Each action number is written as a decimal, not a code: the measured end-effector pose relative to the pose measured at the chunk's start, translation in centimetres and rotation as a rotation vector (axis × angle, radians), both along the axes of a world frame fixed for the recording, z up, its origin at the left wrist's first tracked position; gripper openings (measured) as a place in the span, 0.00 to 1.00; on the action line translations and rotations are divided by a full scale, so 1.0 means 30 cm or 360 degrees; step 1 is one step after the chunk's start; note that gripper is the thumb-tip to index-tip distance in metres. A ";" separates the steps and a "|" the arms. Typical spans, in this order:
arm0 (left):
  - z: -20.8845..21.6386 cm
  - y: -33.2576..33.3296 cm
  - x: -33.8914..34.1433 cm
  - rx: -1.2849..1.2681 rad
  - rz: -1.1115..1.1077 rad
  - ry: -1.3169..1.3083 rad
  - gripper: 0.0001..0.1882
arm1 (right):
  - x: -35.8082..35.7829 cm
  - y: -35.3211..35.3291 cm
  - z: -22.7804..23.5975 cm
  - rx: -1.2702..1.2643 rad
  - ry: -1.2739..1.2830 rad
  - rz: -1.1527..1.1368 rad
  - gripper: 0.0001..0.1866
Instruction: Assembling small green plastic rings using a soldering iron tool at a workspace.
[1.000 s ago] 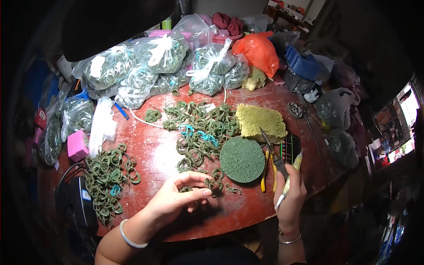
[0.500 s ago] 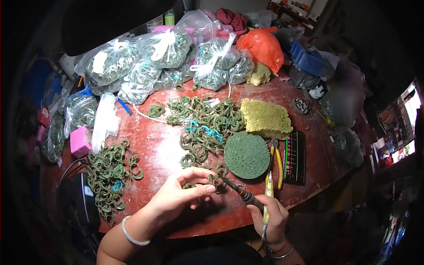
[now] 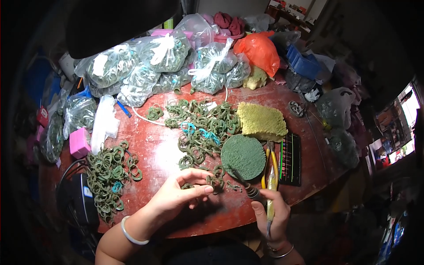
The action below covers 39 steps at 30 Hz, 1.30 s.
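Note:
My left hand [image 3: 187, 190] pinches one or more dark green rings [image 3: 216, 181] between thumb and fingertips, with further rings partly hidden in the curled fingers. My right hand [image 3: 276, 214] is closed round two tools. One looks like a soldering iron [image 3: 251, 191], dark-handled with a thin tip slanting up and left over the edge of a round green sponge-like pad [image 3: 245, 157]. The other is a slim yellowish pen-like tool [image 3: 270, 194] with a cord, standing nearly upright. Beyond my left hand spreads a heap of green rings [image 3: 203, 117] with some blue ones.
Another ring heap [image 3: 112, 176] lies at the left by a black device [image 3: 81, 198]. Near the round pad are a yellow sponge block [image 3: 263, 121], yellow-handled pliers [image 3: 274, 163] and a black panel [image 3: 290, 159]. Filled clear bags [image 3: 165, 51] line the back; a pink block [image 3: 80, 142] sits left.
My right hand has drawn slightly right, and the iron's tip has moved away from the rings in my left hand toward the round pad. My left hand has stayed almost still.

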<state>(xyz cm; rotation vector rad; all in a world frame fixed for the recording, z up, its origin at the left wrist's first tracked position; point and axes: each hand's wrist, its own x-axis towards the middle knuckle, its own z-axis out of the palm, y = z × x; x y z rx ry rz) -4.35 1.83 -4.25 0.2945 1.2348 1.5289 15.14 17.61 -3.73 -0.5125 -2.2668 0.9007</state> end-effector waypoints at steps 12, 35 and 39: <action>0.011 0.005 0.026 0.0050 -0.0026 0.0386 0.18 | -0.089 -0.036 0.019 -0.0769 0.0107 0.0464 0.16; -0.062 0.005 0.036 0.0174 0.0038 0.0911 0.16 | -0.130 -0.125 0.010 -0.0846 0.0177 0.0232 0.12; -0.019 0.012 0.039 0.0129 0.0047 0.0757 0.17 | -0.128 -0.139 0.005 -0.1015 0.0215 0.0216 0.12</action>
